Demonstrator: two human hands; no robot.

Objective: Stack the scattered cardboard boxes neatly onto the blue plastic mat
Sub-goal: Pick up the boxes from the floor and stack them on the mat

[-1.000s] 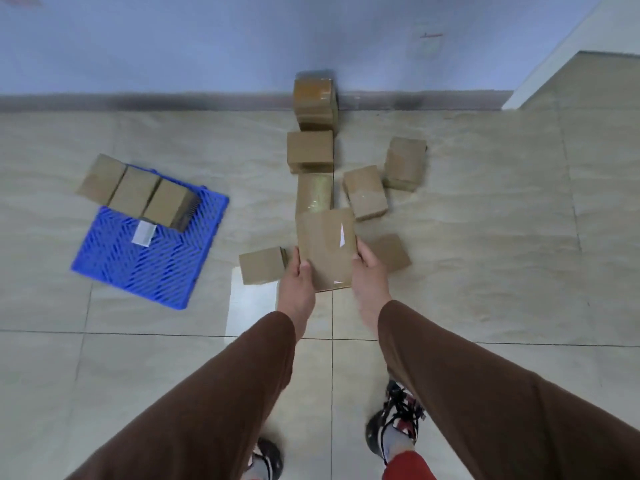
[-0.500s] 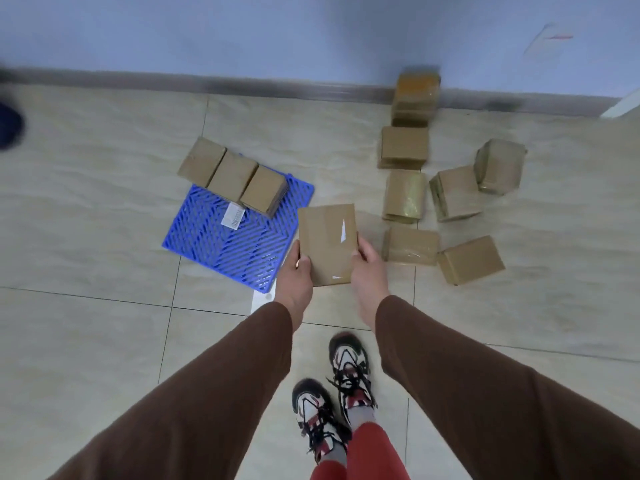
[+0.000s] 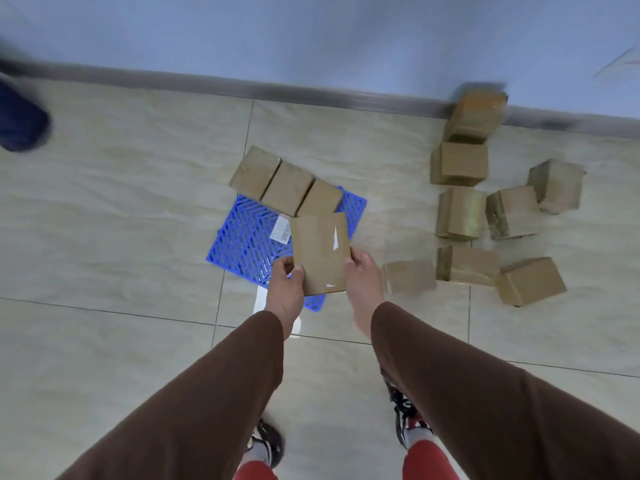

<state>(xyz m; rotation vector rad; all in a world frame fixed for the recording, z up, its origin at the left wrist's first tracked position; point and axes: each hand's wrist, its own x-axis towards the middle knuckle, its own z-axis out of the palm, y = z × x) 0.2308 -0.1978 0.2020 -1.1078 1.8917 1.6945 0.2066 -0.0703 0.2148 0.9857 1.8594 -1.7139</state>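
I hold a flat brown cardboard box (image 3: 321,252) with a white sticker between my left hand (image 3: 284,289) and my right hand (image 3: 363,278), one hand on each side. It hangs above the near right part of the blue plastic mat (image 3: 247,242). A row of three boxes (image 3: 287,188) lies along the mat's far edge, the leftmost partly off it. Several more boxes (image 3: 485,216) lie scattered on the tiles to the right, up to the wall.
The floor is pale tile with a grey skirting (image 3: 311,93) and a blue wall behind. A dark blue object (image 3: 20,119) sits at the far left edge. A white patch (image 3: 261,301) lies on the tile by the mat's near corner. My shoes (image 3: 407,419) stand below.
I have turned and stepped left with the box held in both hands. It has gone from above the scattered boxes to above the blue mat.
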